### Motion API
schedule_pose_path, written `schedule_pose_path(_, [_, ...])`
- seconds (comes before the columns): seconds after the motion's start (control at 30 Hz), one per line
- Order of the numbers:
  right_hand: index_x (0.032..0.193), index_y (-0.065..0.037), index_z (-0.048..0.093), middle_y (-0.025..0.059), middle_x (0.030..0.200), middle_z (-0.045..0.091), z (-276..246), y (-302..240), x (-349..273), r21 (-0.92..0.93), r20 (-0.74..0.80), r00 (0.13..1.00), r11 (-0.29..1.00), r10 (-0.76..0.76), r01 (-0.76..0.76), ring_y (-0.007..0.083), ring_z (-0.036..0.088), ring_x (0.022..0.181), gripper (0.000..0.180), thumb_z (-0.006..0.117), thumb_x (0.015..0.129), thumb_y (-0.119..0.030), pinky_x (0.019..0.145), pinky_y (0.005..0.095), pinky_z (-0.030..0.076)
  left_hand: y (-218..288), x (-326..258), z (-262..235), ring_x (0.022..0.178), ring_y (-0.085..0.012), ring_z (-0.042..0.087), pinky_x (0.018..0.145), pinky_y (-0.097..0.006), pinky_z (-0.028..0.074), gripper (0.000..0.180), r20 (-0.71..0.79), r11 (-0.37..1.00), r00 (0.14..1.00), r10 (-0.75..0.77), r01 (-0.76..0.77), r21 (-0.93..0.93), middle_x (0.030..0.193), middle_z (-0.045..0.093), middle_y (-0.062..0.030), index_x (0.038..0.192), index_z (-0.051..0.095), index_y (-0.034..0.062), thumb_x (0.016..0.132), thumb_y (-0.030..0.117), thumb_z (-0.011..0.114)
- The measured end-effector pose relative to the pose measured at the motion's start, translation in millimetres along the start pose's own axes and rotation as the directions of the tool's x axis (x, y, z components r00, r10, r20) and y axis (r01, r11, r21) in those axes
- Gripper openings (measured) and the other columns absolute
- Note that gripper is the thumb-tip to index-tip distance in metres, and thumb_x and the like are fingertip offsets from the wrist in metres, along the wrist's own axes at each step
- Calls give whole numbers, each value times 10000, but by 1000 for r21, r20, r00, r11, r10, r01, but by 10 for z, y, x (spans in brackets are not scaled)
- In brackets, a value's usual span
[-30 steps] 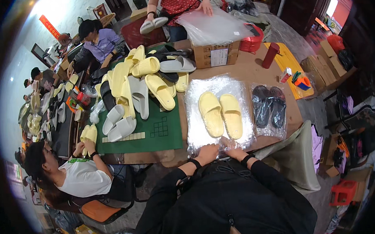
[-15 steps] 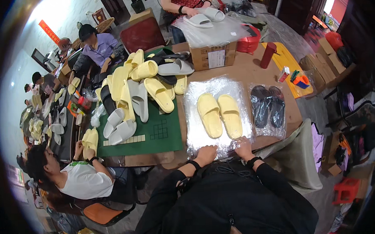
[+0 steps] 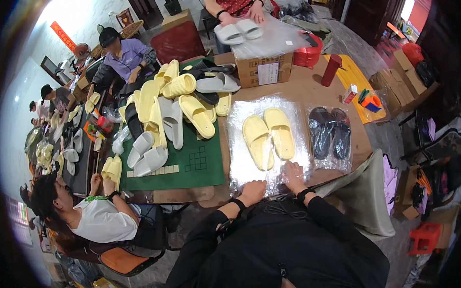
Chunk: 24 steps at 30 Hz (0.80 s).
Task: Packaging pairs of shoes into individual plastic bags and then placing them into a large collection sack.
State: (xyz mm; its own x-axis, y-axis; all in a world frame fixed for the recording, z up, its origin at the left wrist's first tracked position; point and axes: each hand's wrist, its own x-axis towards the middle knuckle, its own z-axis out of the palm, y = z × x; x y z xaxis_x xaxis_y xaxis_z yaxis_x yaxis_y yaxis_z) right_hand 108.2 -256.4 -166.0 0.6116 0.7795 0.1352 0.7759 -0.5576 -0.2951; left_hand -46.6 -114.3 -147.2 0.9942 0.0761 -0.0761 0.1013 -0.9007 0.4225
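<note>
A clear plastic bag [image 3: 237, 167] lies flat on the table before me, with a pair of yellow slippers, the left one [image 3: 258, 145] and the right one [image 3: 280, 136], within its outline. A pale streak of plastic crosses the left slipper. My left hand [image 3: 253, 192] is closed at the bag's near edge, fingers curled onto the film. My right hand [image 3: 295, 178] rests on the near right part of the bag, fingers stretched toward the right slipper's heel. Whether those fingers are under or over the film I cannot tell. Right of it lies a bagged pair of black slippers [image 3: 321, 135].
A heap of yellow, grey and black slippers [image 3: 149, 101] covers the green mat [image 3: 191, 176] at left. Beyond stand a carton [image 3: 266, 70] and a red flask [image 3: 331, 70]. A co-worker [image 3: 107, 216] sits at left; another person's hands [image 3: 255, 11] hold white slippers across the table.
My right hand has moved slightly forward, and the right slipper has shifted away from me and turned a little. Across the table, the white slippers have moved left.
</note>
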Motion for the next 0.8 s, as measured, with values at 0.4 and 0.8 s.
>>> schedule_pose_path(0.4, [999,-8,566,202,1096,525,-253,457,-341,358,-38,976,914,216,-189,366,509,967,274,547,763,-148,820,410,418,-415,-8,-38,703,-268,611,607,-349,487,412,160,851,936,-315,353,-388,829,618,-150,940,596,20,749,382,643])
schedule_pose_path(0.8, [817,-26,577,104,701,534,-599,960,31,604,-289,723,705,628,-371,252,525,647,128,548,796,-148,617,333,422,-443,118,123,545,-148,511,476,-266,461,312,523,-96,645,-557,576,-812,772,576,-84,920,568,-20,758,225,672])
